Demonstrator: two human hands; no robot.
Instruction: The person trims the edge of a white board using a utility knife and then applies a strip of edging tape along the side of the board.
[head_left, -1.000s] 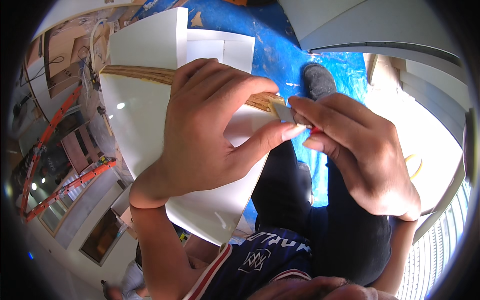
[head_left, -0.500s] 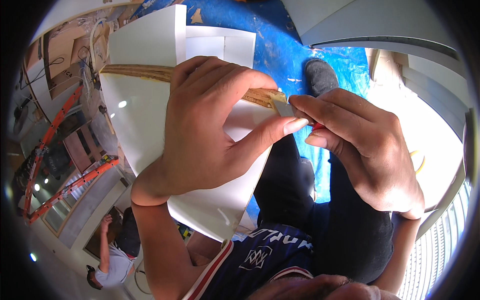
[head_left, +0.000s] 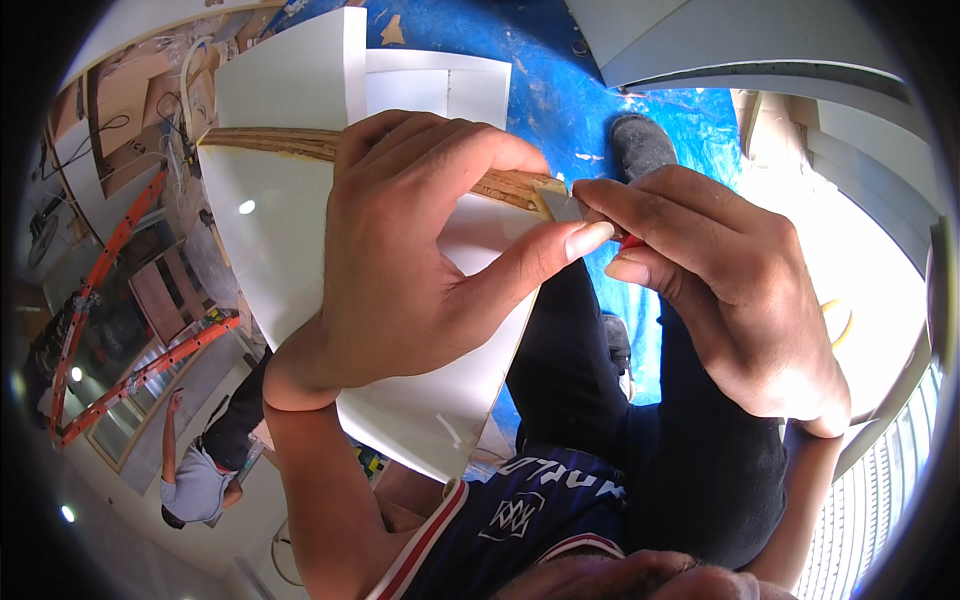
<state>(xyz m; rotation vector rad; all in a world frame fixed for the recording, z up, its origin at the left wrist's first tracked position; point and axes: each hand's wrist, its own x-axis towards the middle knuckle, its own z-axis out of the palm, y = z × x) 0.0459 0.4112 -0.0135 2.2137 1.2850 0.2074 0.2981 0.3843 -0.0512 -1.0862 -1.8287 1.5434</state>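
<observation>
A white board (head_left: 270, 250) with a strip of brown, layered wood (head_left: 260, 142) along its edge lies in front of me. My left hand (head_left: 400, 250) grips the board over this strip, its fingers curled and its thumb reaching toward the blade. My right hand (head_left: 735, 290) holds a flat metal blade (head_left: 562, 205) with a red handle (head_left: 631, 240), mostly hidden by the fingers. The blade touches the pale end of the strip, close by my left thumb.
Orange ladders (head_left: 100, 260) stand at the left, near cluttered wood and cords. A co-worker (head_left: 205, 470) is at the lower left. Blue sheeting (head_left: 550, 110) covers the floor around my shoe (head_left: 643, 145). Grey curved panels (head_left: 740, 40) are at the upper right.
Both hands and the board have shifted slightly upward in view, still with the blade at the strip's end. The co-worker has come further into view and moved leftward.
</observation>
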